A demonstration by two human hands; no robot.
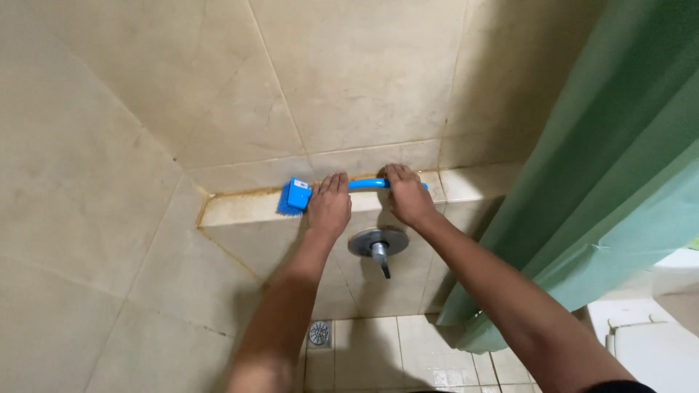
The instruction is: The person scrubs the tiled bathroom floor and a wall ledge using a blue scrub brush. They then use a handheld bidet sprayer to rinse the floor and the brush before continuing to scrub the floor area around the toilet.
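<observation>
- Brush [297, 195]: glossy blue plastic, bristles too.
- Wall tiles [364, 73]: smooth beige, dull sheen, stained along the ledge [240, 207].
- Tap [378, 244]: shiny metal.
- Curtain [611, 167]: matt green cloth.
- Floor tiles [422, 356]: glossy, wet-looking.

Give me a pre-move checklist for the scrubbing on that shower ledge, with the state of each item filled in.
1. Both hands on the brush: ok. The left hand presses near the head, the right hand holds the handle end of the blue scrub brush.
2. Bristles on the surface: ok. They meet the tiled ledge by the stained grout line.
3. Clear of the fitting: ok. The metal shower valve handle sits below the hands, untouched.
4. Green shower curtain out of the way: ok, it hangs to the right.
5. Floor drain uncovered: ok.
6. Ledge wet or soaped: cannot tell.
</observation>
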